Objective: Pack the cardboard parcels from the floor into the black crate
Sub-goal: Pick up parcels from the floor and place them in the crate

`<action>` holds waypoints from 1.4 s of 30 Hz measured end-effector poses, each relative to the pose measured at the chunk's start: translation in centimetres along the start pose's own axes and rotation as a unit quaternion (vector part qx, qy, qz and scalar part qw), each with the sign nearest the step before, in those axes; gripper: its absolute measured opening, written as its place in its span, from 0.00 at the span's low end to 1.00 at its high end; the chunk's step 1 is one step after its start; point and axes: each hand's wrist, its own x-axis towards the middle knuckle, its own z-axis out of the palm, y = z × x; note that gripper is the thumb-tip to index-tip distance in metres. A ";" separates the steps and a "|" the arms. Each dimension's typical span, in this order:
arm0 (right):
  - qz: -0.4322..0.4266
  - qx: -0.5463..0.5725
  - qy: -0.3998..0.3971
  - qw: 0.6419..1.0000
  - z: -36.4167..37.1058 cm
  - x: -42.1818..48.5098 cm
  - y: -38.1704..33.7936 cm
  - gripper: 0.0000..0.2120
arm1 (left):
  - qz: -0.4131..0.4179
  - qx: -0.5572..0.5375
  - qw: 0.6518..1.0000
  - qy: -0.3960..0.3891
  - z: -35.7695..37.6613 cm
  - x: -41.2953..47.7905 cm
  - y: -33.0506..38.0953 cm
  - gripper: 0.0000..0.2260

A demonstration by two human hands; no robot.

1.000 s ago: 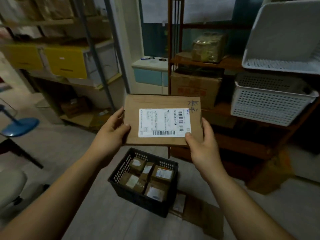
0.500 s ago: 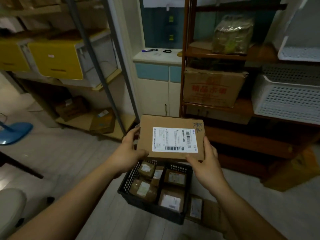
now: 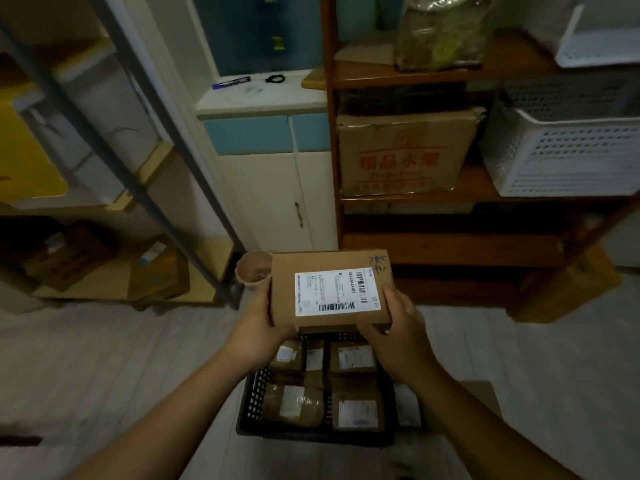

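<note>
I hold a flat cardboard parcel (image 3: 329, 289) with a white shipping label, level, above the far end of the black crate (image 3: 254, 400). My left hand (image 3: 256, 327) grips its left edge and my right hand (image 3: 398, 334) grips its right front corner. The crate stands on the floor below and holds several small labelled parcels (image 3: 356, 408). One more small parcel (image 3: 407, 405) lies on the floor against the crate's right side.
A wooden shelf (image 3: 450, 195) at the right carries a big printed carton (image 3: 401, 154) and white baskets (image 3: 568, 150). A metal rack (image 3: 145, 168) stands at the left with boxes on its low shelf. A white cabinet (image 3: 273, 188) is behind. A brown cup-like object (image 3: 252, 270) sits by the parcel's left corner.
The parcel has come down and away from me, from chest height to just above the crate. Both hands keep their hold. The view has moved closer to the shelves.
</note>
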 end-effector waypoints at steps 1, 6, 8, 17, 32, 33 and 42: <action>0.013 -0.012 0.012 1.000 0.9 0.1 0.2 0.34 | 0.012 0.016 1.000 -0.016 -0.1 0.9 -0.8 0.34; 0.067 -0.001 0.030 0.997 6.6 0.8 2.4 0.29 | 0.036 0.092 0.993 -0.069 0.1 5.2 -7.3 0.28; 0.084 0.005 0.017 0.996 9.4 1.6 4.5 0.28 | 0.005 0.096 0.990 -0.103 1.0 6.9 -11.0 0.29; 0.099 -0.059 -0.047 0.992 23.0 7.8 23.7 0.30 | -0.080 0.069 0.987 -0.119 14.2 14.7 -31.5 0.30; -0.034 -0.362 -0.084 0.928 36.4 16.5 46.3 0.27 | 0.008 0.228 0.971 -0.068 29.8 25.7 -53.1 0.26; -0.029 -0.384 -0.099 0.917 36.7 16.5 46.6 0.28 | 0.001 0.234 0.970 -0.071 30.2 25.8 -53.3 0.26; -0.012 -0.557 -0.141 0.818 35.5 16.3 47.7 0.32 | 0.010 0.277 0.947 -0.161 32.1 27.0 -54.4 0.29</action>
